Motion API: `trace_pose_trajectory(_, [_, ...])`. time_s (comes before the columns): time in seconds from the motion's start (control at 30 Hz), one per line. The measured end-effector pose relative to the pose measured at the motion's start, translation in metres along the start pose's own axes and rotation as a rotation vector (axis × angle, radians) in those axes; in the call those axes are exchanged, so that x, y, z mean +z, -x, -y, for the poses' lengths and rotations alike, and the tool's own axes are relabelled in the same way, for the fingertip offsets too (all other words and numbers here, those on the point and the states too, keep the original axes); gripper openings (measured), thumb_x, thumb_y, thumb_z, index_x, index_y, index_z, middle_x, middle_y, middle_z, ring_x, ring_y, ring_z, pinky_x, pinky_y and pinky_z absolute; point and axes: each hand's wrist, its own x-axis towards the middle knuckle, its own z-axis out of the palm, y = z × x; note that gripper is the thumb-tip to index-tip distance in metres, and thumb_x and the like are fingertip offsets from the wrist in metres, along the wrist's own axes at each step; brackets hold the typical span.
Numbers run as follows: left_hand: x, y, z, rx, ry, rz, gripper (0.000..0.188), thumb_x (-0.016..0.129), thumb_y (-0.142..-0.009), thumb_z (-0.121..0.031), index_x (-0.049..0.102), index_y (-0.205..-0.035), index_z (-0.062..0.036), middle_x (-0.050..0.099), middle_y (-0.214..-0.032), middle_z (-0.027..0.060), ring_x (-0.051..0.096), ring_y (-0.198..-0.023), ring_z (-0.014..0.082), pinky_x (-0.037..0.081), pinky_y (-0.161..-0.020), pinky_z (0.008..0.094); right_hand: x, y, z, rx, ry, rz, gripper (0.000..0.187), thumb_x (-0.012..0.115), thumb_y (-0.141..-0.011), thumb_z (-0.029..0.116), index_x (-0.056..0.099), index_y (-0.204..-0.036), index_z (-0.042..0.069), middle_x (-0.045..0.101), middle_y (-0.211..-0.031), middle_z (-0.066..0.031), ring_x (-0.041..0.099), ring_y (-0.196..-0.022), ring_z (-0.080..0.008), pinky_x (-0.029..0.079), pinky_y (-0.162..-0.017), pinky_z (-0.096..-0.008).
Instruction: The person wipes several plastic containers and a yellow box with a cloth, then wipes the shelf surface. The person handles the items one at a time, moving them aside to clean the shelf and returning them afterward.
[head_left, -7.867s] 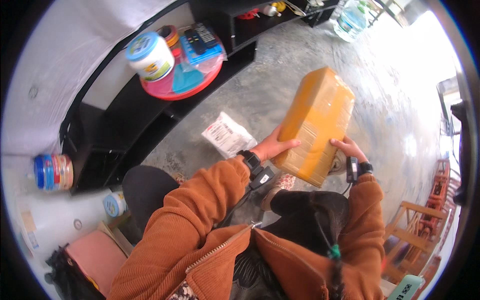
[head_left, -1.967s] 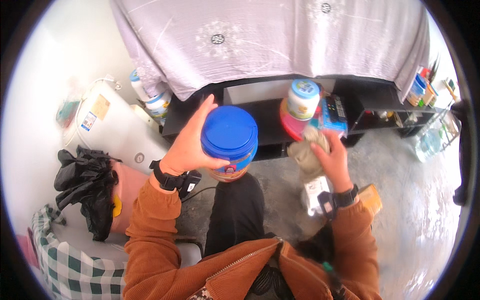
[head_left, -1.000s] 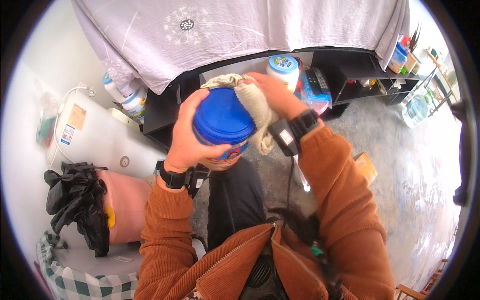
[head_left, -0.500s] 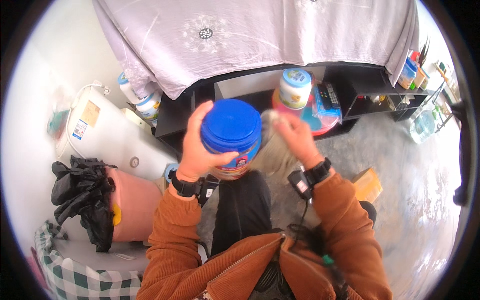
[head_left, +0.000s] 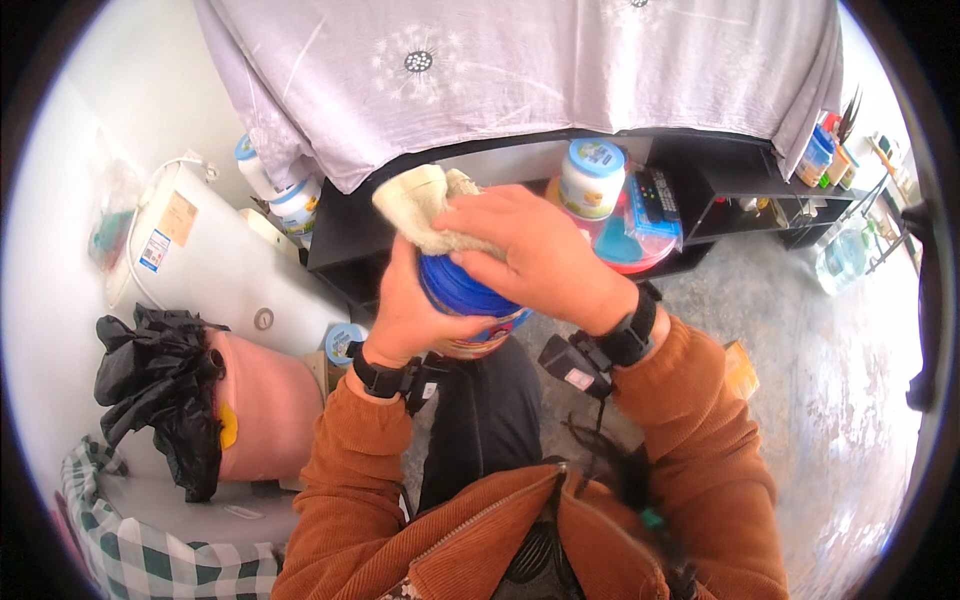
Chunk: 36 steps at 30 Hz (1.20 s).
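My left hand point(head_left: 408, 315) is wrapped round the side of a jar point(head_left: 468, 290) with a blue lid, holding it up above my knee. In my right hand point(head_left: 540, 250) is a beige cloth point(head_left: 415, 205), pressed over the top of the jar's lid. The cloth and fingers hide most of the lid. Part of the cloth sticks up past the lid's far edge.
A black TV stand point(head_left: 350, 240) runs ahead, below a grey drape point(head_left: 520, 70). On it are a white jar point(head_left: 591, 180) with a light blue lid and a remote control point(head_left: 656, 195). A pink bin point(head_left: 270, 400) with a black bag stands left; a yellow box point(head_left: 740, 370) lies right.
My right hand has moved left with the cloth, from beside the jar onto its lid. The left hand keeps its hold on the jar.
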Motion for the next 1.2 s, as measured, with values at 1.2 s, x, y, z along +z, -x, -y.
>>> trace_pose_trajectory(1.2, [-0.004,0.015,0.031,-0.169,0.237,0.107,0.114,0.096,-0.062,-0.026,0.028,-0.150,-0.0008,0.051,-0.138,0.0166,0.053,-0.126,0.0260,0.042,-0.109,0.0386,-0.015,0.042,-0.021,0.483,-0.539,-0.232,0.025,0.052,-0.092,0.006,0.067,-0.112,0.005,0.069,-0.109,-0.0093,0.063,-0.104,-0.0224,0.049,-0.094,-0.0328])
